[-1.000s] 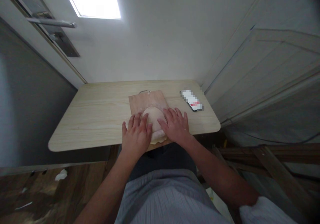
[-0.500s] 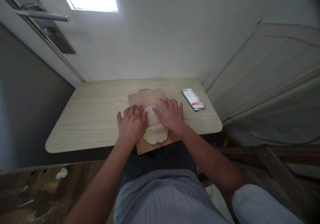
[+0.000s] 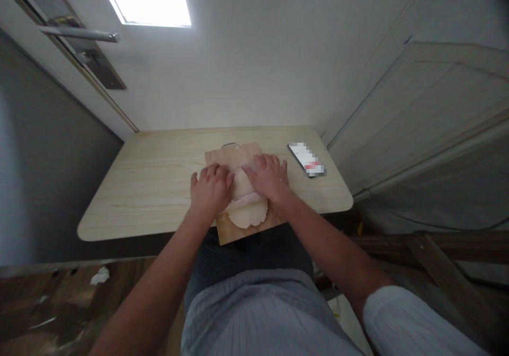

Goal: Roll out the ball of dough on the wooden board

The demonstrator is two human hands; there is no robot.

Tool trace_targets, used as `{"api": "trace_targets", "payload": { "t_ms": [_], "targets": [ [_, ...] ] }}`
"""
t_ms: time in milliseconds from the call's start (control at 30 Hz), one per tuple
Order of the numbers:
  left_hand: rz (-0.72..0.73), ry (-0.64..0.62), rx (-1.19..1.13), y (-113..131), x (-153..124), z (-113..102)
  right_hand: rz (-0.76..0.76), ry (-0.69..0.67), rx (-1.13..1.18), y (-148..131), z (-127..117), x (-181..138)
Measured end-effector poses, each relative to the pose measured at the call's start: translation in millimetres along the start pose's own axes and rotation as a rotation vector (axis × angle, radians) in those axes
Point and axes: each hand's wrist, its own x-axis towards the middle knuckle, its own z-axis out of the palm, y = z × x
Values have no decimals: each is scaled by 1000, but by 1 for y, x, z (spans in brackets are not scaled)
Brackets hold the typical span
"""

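Note:
A flat, pale piece of dough [image 3: 249, 214] with a wavy near edge lies on a wooden cutting board [image 3: 230, 234]. Across its middle runs a pinkish-white band; whether it is a fold or a roller I cannot tell. My left hand [image 3: 211, 186] rests palm down on the dough's left side, fingers stretched forward and slightly apart. On the right side my right hand [image 3: 270, 176] lies palm down too, its fingers spread and its thumb on the dough. Both palms hide what is directly beneath them.
The board sits on a light wood-grain table [image 3: 151, 186], jutting over its near edge. A phone [image 3: 306, 158] lies to the right. Behind the table is a white door with a metal handle [image 3: 81, 33]. Crumpled white paper [image 3: 100, 276] is on the floor at left.
Both hands have shifted slightly on the dough, the right one a little leftward and away from me. The pinkish band has moved a little away from me. The camera view has tilted slightly.

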Motion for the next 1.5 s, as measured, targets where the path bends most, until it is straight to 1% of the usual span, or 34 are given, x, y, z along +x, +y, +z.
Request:
{"api": "trace_targets", "payload": {
  "t_ms": [133, 333, 667, 1100, 1267, 1500],
  "targets": [
    [8, -18, -1, 3, -7, 0, 0, -2, -21, 2, 0, -10],
    [18, 0, -28, 8, -19, 2, 8, -7, 2, 5, 0, -23],
    [29, -10, -29, 18, -38, -2, -3, 13, -4, 8, -4, -50],
    [49, -1, -46, 32, -73, -7, -38, 19, -14, 14, -12, -98],
    [55, -10, -46, 31, -74, -6, -42, 1, -9, 14, -14, -101],
    [54, -8, -11, 28, -61, -6, -30, -13, -15, 14, -10, -86]
  ]
}}
